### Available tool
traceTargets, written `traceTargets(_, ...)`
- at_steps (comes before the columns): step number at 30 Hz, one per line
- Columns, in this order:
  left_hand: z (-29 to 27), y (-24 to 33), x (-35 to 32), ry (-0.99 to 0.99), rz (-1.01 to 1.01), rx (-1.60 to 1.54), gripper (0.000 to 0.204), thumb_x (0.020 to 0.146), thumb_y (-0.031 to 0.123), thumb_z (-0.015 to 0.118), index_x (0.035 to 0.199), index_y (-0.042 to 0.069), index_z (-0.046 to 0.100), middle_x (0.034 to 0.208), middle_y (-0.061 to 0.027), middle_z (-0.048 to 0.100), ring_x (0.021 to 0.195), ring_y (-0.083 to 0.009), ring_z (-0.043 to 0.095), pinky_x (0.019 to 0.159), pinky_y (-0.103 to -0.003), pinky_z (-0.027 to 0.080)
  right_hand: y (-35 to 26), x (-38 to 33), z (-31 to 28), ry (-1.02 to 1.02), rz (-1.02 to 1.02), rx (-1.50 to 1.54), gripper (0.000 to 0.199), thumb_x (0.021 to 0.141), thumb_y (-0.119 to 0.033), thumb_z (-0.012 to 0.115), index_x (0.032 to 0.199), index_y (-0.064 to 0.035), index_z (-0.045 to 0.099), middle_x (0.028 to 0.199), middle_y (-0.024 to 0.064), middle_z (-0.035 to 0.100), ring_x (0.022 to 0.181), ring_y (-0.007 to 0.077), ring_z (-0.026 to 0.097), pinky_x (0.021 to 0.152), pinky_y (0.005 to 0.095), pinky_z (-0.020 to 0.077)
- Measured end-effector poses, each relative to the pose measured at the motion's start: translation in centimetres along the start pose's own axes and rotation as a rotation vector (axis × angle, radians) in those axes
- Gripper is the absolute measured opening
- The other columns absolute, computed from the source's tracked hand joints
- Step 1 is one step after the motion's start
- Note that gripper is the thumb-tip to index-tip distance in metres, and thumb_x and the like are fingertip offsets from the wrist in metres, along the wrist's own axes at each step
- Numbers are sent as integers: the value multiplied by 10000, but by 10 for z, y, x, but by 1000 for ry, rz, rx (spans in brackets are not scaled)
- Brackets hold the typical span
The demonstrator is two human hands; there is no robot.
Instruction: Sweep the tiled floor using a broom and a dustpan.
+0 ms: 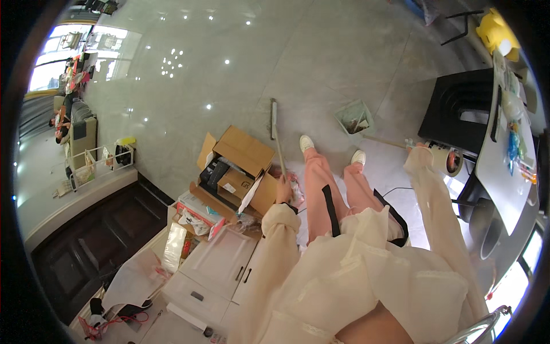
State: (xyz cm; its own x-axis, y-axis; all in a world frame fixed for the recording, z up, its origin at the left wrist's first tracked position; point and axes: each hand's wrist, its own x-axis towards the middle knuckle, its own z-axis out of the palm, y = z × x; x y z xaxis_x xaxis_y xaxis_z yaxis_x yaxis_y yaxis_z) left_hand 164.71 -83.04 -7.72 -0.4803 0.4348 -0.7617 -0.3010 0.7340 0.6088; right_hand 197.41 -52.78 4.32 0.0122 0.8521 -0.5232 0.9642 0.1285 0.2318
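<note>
My left hand (284,190) is wrapped round the handle of a broom (273,120), whose narrow head rests on the floor ahead of me. To the right of it lies a pale green dustpan (345,110) with bits of debris inside. A long light handle runs from the dustpan to my right hand (413,147), which is closed on its end and partly covered by the cream sleeve. Between broom and dustpan are my white shoes, a gap of floor separating the two tools.
An open cardboard box (246,150) with black items stands left of my left hand, beside a white cabinet (220,255). On the right are a black chair (458,109) and a white table (504,183) with packets. A dark door panel (97,235) lies far left.
</note>
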Motion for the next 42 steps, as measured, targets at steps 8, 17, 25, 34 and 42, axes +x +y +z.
traceTargets(8, 127, 6, -67, 2, -201, -60, 403, 747, 103, 368, 1150, 87, 356, 502, -42, 375, 335, -152, 365, 272, -292, 321, 43, 7, 19, 156, -269, -77, 283, 730, -308, 501, 825, -45, 547, 818, 171, 554, 780, 310, 542, 674, 414, 419)
traceTargets(17, 178, 10, -85, -133, -284, 107, 484, 774, 151, 406, 1243, 144, 286, 530, -67, 422, 341, -178, 398, 293, -318, 342, 63, 55, 64, -382, -225, -23, 308, 739, -266, 495, 980, -81, 545, 993, 134, 547, 924, 272, 529, 768, 399, 425)
traceTargets(25, 178, 28, -87, -193, -249, 211, 478, 776, 149, 384, 1239, 117, 268, 547, -77, 420, 354, -172, 395, 300, -307, 338, 69, 39, 73, -339, -67, 111, 314, 756, -178, 431, 1047, -82, 501, 1034, 119, 536, 991, 257, 496, 849, 404, 364)
traceTargets(34, 126, 42, -59, -301, -142, 256, 119, 758, 104, 411, 853, 32, 419, 565, -58, 453, 437, -143, 446, 343, -274, 349, 79, 9, 76, -362, -29, 157, 309, 758, -237, 468, 1009, -61, 498, 1016, 114, 544, 948, 266, 520, 773, 395, 417)
traceTargets(42, 85, 98, -20, -367, -34, 157, 198, 749, 88, 435, 931, 12, 435, 508, -44, 431, 335, -140, 410, 270, -271, 314, 88, -17, 81, -206, 86, 196, 292, 753, -324, 493, 889, -66, 505, 819, 139, 580, 773, 295, 564, 679, 405, 437)
